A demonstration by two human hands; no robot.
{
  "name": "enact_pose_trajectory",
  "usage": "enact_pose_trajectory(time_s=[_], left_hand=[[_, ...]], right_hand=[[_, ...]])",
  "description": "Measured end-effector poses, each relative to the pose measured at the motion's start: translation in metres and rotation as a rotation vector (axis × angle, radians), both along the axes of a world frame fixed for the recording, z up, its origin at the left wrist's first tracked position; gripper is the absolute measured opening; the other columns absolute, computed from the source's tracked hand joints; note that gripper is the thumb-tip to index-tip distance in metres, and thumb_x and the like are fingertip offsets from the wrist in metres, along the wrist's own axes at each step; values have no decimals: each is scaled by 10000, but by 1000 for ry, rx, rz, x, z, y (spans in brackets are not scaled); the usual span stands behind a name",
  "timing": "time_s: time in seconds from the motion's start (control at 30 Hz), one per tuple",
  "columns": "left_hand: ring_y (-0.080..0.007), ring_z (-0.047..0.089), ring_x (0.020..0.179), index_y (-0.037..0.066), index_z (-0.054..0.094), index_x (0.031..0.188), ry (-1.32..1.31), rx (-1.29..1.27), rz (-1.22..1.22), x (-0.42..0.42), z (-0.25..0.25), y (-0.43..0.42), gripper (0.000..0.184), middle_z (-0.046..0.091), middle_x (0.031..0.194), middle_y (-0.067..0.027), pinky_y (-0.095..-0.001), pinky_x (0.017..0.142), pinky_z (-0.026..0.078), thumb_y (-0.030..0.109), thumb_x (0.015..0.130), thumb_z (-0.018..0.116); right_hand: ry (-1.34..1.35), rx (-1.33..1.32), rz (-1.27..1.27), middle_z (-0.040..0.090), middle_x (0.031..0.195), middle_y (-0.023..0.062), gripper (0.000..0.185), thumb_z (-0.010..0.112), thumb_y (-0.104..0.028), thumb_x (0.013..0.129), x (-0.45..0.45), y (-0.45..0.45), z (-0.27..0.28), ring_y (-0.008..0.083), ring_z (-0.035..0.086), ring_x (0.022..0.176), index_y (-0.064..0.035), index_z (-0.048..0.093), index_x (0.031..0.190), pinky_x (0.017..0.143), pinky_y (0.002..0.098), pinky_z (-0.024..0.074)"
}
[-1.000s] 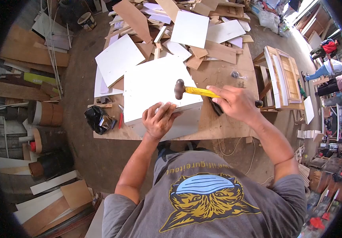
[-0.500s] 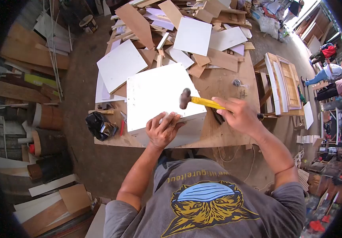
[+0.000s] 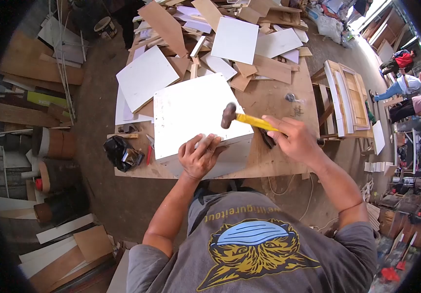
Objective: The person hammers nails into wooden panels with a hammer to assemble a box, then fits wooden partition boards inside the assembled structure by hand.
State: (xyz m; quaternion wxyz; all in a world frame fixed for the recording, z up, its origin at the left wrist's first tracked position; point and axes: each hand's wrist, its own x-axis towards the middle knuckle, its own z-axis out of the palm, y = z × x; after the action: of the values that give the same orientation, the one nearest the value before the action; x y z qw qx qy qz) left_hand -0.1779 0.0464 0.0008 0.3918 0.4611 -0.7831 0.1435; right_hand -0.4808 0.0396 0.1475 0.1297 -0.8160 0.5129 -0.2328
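Note:
A white box-like wooden piece [image 3: 191,112] sits at the near side of the wooden worktable, its flat top facing up. My left hand [image 3: 199,155] rests at its near edge, fingers curled and drawn together against the top. Whatever small thing may be between those fingertips is hidden. My right hand [image 3: 298,140] is wrapped round the yellow handle of a hammer [image 3: 257,122]. The dark metal head hangs over the right part of the white top, a short way beyond my left fingertips.
Offcuts and boards [image 3: 235,41] are piled across the far side of the worktable [image 3: 281,161]. A black plastic bag [image 3: 122,154] lies left of the box, beside a red-handled tool [image 3: 149,155]. Wooden frames [image 3: 349,100] stand to the right. Several people [image 3: 408,83] are at far right.
The hammer head was blurred by motion and is now sharper, in nearly the same place. My left hand has stayed at the box's edge, its fingers slightly more curled.

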Motion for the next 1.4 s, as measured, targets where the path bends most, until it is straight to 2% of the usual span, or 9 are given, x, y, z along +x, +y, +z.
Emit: enact_pose_trajectory(time_s=[0.13, 0.23, 0.43, 0.53, 0.63, 1.03, 1.13, 1.23, 1.4], left_hand=[[-165, 682, 1068, 293, 837, 1175, 6, -7, 0, 0, -3, 0, 443, 750, 1179, 135, -328, 902, 441, 426, 760, 920], [-166, 685, 1062, 292, 838, 1172, 8, -16, 4, -2, -3, 0, 443, 751, 1181, 135, -328, 899, 440, 424, 757, 921], [-167, 688, 1062, 285, 838, 1169, -11, -20, -7, 0, 0, 0, 440, 755, 1173, 130, -334, 903, 439, 423, 759, 917], [-168, 687, 1064, 283, 838, 1164, -7, -18, 1, -1, 1, 0, 432, 756, 1170, 129, -337, 906, 438, 425, 764, 913], [-167, 687, 1063, 280, 838, 1155, -11, -23, -3, 0, 0, -2, 421, 756, 1171, 130, -337, 905, 437, 429, 768, 912], [-161, 682, 1057, 285, 844, 1127, -2, -29, 0, -1, -1, -1, 389, 753, 1172, 127, -335, 897, 433, 437, 776, 909], [-159, 681, 1055, 286, 845, 1131, -16, -45, -5, 1, -3, -2, 388, 753, 1174, 128, -335, 894, 431, 436, 779, 909], [-158, 682, 1051, 286, 844, 1135, -9, -37, -2, 0, -2, -2, 388, 753, 1174, 131, -336, 885, 431, 433, 783, 910], [-157, 680, 1052, 280, 845, 1134, -11, -67, -2, 1, -2, -2, 389, 753, 1170, 135, -337, 876, 429, 430, 781, 912]], right_hand=[[283, 112, 11, 670, 808, 92, 418, 731, -237, 984, 3, 6, 13, 293, 665, 687, -189, 714, 1399, 639, 427, 558], [16, 84, -9, 660, 795, 103, 457, 758, -158, 945, -2, 1, 6, 296, 643, 713, -135, 713, 1398, 669, 429, 526], [148, 203, 7, 687, 832, 100, 416, 722, -238, 991, -2, 3, 13, 309, 676, 736, -185, 710, 1403, 675, 448, 564], [-68, 72, -53, 662, 799, 121, 447, 746, -156, 959, 0, 2, 5, 316, 649, 728, -137, 706, 1404, 688, 434, 529], [241, 182, -6, 659, 797, 120, 450, 748, -163, 958, 4, 8, 13, 318, 652, 729, -152, 706, 1406, 685, 438, 530], [-42, 34, -68, 665, 804, 111, 445, 754, -173, 947, 4, 6, 0, 308, 657, 727, -170, 718, 1391, 675, 438, 530], [294, 165, -30, 668, 812, 111, 441, 751, -166, 949, 9, 11, 20, 307, 656, 729, -169, 719, 1389, 678, 434, 530], [14, 101, -24, 705, 882, 101, 379, 690, -268, 1016, 2, 6, 11, 328, 700, 733, -171, 712, 1382, 662, 465, 573], [162, 136, -10, 669, 817, 117, 435, 746, -143, 949, 5, 10, 13, 303, 642, 682, -152, 722, 1384, 641, 433, 523]])
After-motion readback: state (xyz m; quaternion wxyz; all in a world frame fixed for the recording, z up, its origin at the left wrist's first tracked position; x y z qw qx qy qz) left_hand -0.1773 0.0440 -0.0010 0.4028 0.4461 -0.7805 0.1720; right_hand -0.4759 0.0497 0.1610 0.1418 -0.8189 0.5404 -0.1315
